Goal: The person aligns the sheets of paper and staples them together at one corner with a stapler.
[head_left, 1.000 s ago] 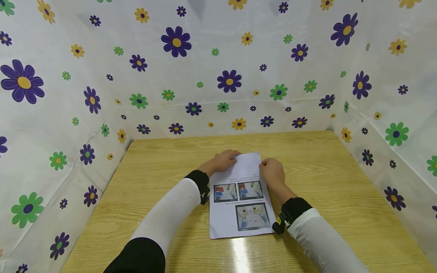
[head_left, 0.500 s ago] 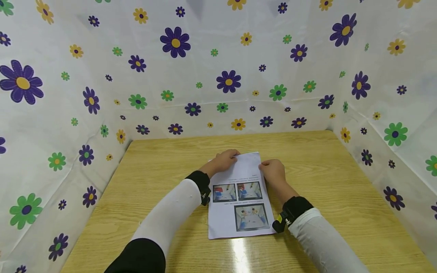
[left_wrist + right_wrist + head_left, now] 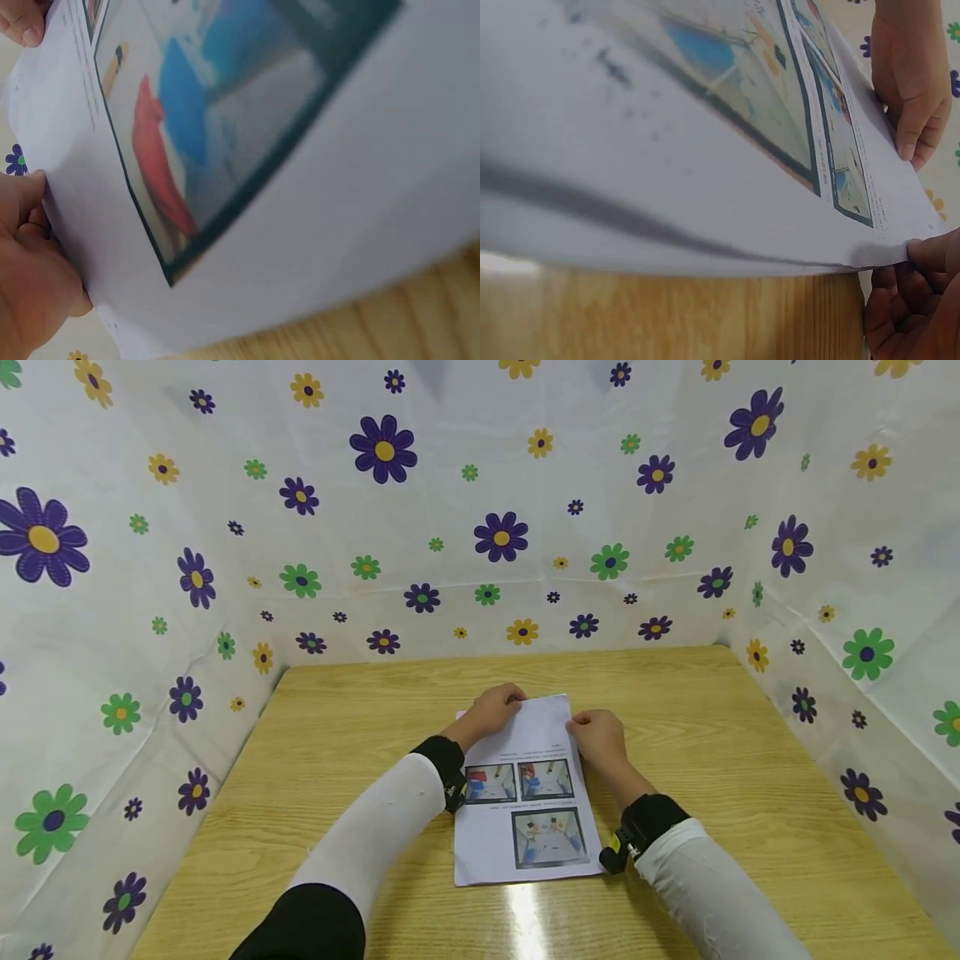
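Note:
Printed sheets of paper (image 3: 487,847), with three colour pictures and lines of text, lie on the wooden table in the head view. My left hand (image 3: 492,710) grips the far left part of the sheets, thumb on top in the left wrist view. My right hand (image 3: 600,735) pinches the right edge near the far corner. In the right wrist view, the paper's edge (image 3: 765,266) passes between the right thumb and curled fingers, with a gap between layers. How many sheets there are cannot be told.
The wooden table (image 3: 360,710) extends on all sides of the paper. A white curtain (image 3: 420,527) with purple, yellow and green flowers stands behind and along both sides. Black straps with small cameras (image 3: 615,856) sit on the wrists.
The sheets and both hands appear a few pixels further left in the head view, as does the background. Both hands keep their hold on the paper.

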`<action>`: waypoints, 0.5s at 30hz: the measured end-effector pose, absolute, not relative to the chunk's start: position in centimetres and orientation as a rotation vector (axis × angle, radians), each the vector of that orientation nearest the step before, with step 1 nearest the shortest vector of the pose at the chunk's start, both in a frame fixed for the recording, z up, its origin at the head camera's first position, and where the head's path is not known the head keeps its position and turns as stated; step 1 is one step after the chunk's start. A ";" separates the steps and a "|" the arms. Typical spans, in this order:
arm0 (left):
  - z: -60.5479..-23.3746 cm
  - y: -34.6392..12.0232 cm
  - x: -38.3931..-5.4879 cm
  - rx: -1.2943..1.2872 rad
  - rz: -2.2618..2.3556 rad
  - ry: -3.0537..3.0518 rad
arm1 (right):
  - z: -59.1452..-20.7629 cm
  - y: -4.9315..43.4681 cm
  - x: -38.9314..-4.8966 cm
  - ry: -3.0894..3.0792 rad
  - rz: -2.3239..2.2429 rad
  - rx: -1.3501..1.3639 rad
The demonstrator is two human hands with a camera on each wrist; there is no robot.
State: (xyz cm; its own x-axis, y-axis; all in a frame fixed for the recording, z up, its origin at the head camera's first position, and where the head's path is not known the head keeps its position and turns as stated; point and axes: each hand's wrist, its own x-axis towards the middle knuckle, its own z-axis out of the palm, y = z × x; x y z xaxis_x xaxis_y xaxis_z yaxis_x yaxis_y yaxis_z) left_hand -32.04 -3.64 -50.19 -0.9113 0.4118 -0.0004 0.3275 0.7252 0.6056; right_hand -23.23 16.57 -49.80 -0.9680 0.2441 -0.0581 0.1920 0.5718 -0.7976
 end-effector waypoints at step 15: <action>-50.8 -3.8 -33.4 0.543 0.939 2.717 | -47.3 21.8 -23.1 -2.901 0.750 0.069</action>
